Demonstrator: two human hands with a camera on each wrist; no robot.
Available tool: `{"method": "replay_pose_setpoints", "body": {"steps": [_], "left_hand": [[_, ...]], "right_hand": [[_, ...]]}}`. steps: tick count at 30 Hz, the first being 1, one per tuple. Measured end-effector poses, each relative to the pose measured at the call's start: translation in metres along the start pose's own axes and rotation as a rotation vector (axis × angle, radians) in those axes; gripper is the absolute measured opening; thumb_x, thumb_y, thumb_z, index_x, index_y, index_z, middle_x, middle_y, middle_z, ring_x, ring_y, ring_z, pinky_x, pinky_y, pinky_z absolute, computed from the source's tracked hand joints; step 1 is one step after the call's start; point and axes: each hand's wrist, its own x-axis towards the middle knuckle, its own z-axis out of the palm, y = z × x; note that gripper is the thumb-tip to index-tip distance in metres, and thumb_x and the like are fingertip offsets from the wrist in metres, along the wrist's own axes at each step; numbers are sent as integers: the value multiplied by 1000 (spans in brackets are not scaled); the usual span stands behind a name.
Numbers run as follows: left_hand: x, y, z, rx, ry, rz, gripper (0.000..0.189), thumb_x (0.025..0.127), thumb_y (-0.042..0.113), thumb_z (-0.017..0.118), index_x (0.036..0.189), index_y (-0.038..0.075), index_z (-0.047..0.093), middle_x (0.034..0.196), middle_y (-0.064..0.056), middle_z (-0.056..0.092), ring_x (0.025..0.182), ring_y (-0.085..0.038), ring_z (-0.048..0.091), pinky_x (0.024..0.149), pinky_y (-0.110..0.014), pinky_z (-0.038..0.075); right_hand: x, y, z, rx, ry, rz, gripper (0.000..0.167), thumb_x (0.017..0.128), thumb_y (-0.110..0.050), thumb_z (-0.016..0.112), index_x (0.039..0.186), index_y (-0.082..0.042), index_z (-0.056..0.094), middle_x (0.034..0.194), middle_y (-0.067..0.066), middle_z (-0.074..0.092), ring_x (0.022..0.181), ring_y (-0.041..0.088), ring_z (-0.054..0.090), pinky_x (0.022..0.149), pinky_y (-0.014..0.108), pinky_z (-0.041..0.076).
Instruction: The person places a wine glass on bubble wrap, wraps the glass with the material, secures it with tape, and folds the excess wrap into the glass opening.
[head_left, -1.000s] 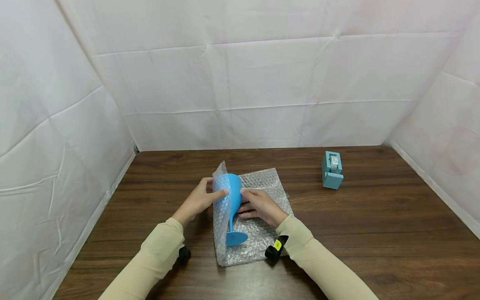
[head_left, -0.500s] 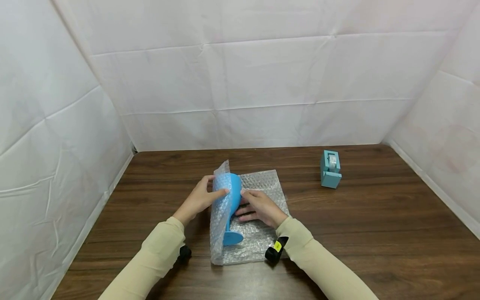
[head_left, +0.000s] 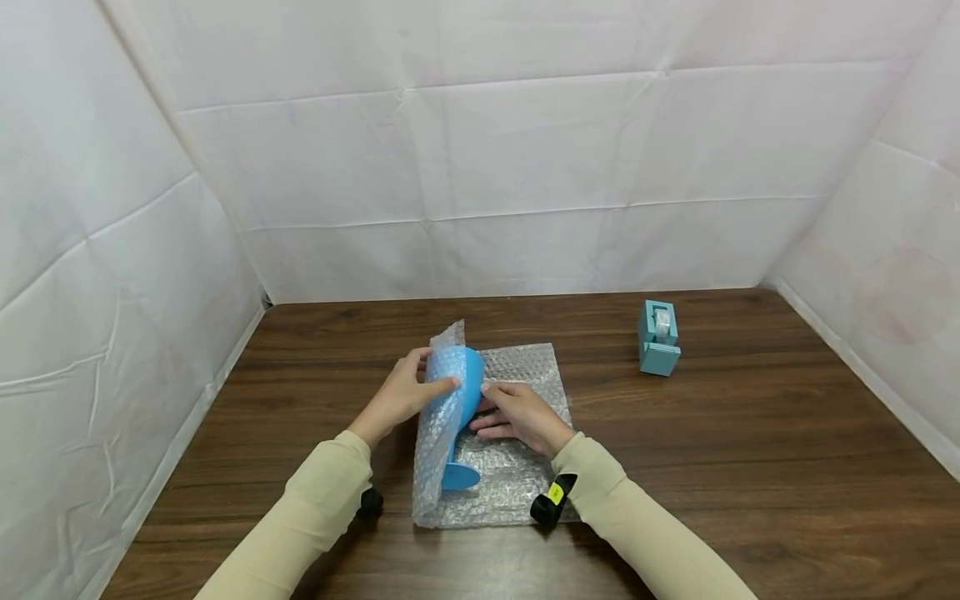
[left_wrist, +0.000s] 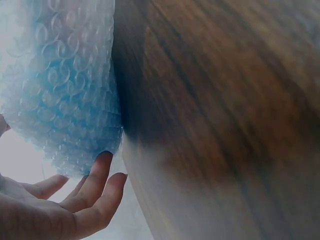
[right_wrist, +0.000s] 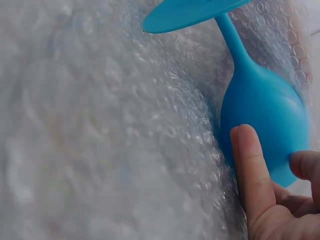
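A blue goblet (head_left: 468, 377) lies on its side on a sheet of bubble wrap (head_left: 517, 475), foot (head_left: 459, 477) toward me. My left hand (head_left: 403, 397) holds the wrap's left edge folded up over the bowl, thumb on top. In the left wrist view the wrap (left_wrist: 65, 100) shows blue through its bubbles, and the left hand's fingers (left_wrist: 95, 185) touch its lower edge. My right hand (head_left: 519, 413) grips the bowl from the right. The right wrist view shows the goblet (right_wrist: 265, 110) on the wrap (right_wrist: 100, 125), its bowl between the thumb and a finger of the right hand (right_wrist: 270, 210).
A teal tape dispenser (head_left: 658, 337) stands at the back right of the dark wooden table (head_left: 750, 433). White sheeting walls the table on three sides. Black camera mounts sit at both wrists (head_left: 553, 497).
The left edge of the wrap has come a little further over the goblet, and the goblet with the sheet has shifted slightly left. Both hands keep their hold.
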Motion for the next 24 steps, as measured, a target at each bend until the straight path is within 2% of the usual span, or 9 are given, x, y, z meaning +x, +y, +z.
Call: {"method": "replay_pose_setpoints", "body": {"steps": [8, 17, 24], "left_hand": [[0, 2, 2, 26, 9, 6, 80, 91, 42, 63, 152, 9, 21, 151, -23, 25, 135, -38, 38, 101, -54, 42], [-1, 7, 5, 50, 27, 19, 81, 90, 42, 64, 151, 8, 23, 146, -23, 29, 131, -39, 41, 101, -53, 42], [1, 9, 11, 82, 46, 24, 82, 89, 45, 65, 151, 10, 25, 145, -23, 29, 129, -40, 44, 101, -55, 41]], "right_hand": [[-1, 0, 0, -4, -1, -11, 44, 105, -25, 42, 138, 3, 44, 110, 15, 61, 84, 14, 69, 80, 31, 57], [-3, -1, -1, -14, 0, -17, 41, 105, -23, 41, 134, 5, 47, 109, 15, 62, 84, 13, 68, 83, 31, 56], [-6, -1, -4, -19, 20, -18, 41, 105, -20, 41, 136, 6, 45, 106, 15, 61, 84, 14, 68, 81, 30, 57]]}}
